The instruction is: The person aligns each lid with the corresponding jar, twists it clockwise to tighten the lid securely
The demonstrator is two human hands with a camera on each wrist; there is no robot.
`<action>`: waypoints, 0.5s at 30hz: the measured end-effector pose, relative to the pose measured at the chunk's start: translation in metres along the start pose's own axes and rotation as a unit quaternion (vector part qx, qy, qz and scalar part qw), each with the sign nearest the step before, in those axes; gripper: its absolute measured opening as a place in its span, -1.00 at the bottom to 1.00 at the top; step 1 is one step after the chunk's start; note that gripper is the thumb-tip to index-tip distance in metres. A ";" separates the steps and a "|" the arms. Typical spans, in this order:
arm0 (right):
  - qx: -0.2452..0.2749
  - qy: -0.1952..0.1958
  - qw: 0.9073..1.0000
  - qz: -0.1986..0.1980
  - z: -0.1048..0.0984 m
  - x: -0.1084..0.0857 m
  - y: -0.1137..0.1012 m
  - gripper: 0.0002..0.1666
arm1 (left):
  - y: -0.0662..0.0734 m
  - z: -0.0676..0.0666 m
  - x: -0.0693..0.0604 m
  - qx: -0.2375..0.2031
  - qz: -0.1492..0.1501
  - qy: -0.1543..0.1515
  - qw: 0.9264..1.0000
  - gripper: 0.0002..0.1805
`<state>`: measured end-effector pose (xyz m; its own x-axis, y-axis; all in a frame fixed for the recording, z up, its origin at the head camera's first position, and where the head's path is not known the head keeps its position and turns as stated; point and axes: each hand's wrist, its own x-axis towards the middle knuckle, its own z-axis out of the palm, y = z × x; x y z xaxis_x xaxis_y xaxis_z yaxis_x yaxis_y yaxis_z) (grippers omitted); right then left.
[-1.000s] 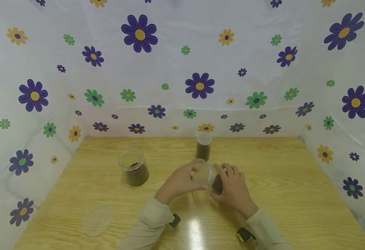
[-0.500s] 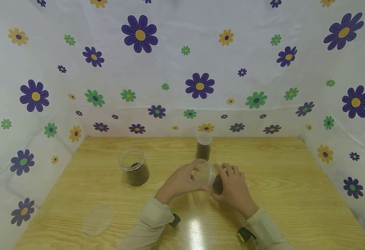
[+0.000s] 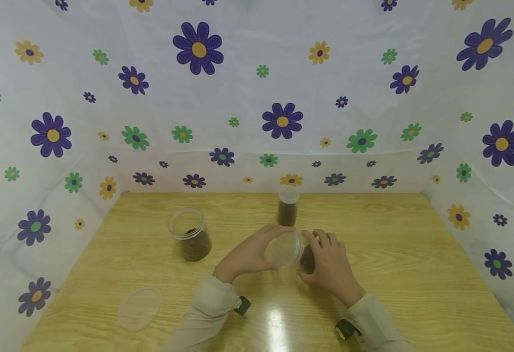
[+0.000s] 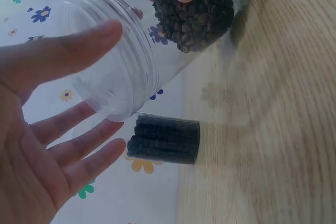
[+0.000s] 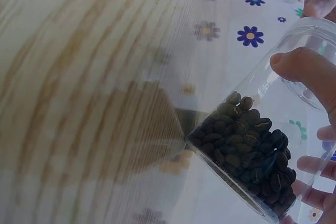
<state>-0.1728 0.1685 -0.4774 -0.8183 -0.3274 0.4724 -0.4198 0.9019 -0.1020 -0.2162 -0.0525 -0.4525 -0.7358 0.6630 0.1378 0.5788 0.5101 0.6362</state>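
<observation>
In the head view a clear jar of coffee beans [image 3: 307,260] is tilted on its side above the table, its ridged rim and clear lid [image 3: 285,248] to the left. My right hand [image 3: 329,266] grips its body, thumb on the near side; the dark beans [image 5: 244,153] lie toward the jar's base in the right wrist view. Around the lid end, my left hand [image 3: 250,254] spreads its thumb and fairly straight fingers. In the left wrist view that thumb [image 4: 79,48] crosses in front of the clear lid, with the fingertips behind or beside it; firm contact is unclear.
At the left stands a wide uncovered jar [image 3: 192,239] partly filled with dark beans. A clear round lid [image 3: 139,309] lies flat nearer the front. Behind the hands is a slim capped jar [image 3: 288,208] of dark contents. Flowered cloth [image 3: 239,98] surrounds the wooden table [image 3: 397,264].
My left hand has shifted slightly left and its fingers have loosened and spread around the lid end. My right hand and the tilted jar stay nearly still.
</observation>
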 end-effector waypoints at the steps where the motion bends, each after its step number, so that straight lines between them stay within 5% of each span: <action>1: 0.001 0.000 1.000 -0.001 0.000 0.000 0.000 0.11 | 0.000 0.000 0.000 -0.001 -0.002 0.001 1.000 0.02; 15: 0.005 -0.007 1.000 -0.001 -0.002 0.001 -0.002 0.14 | 0.004 0.003 -0.001 -0.005 -0.078 0.030 0.996 -0.06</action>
<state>-0.1718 0.1675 -0.4750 -0.8225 -0.3333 0.4609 -0.4255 0.8983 -0.1097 -0.2116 -0.0494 -0.4522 -0.8366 0.5418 0.0809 0.4520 0.5993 0.6607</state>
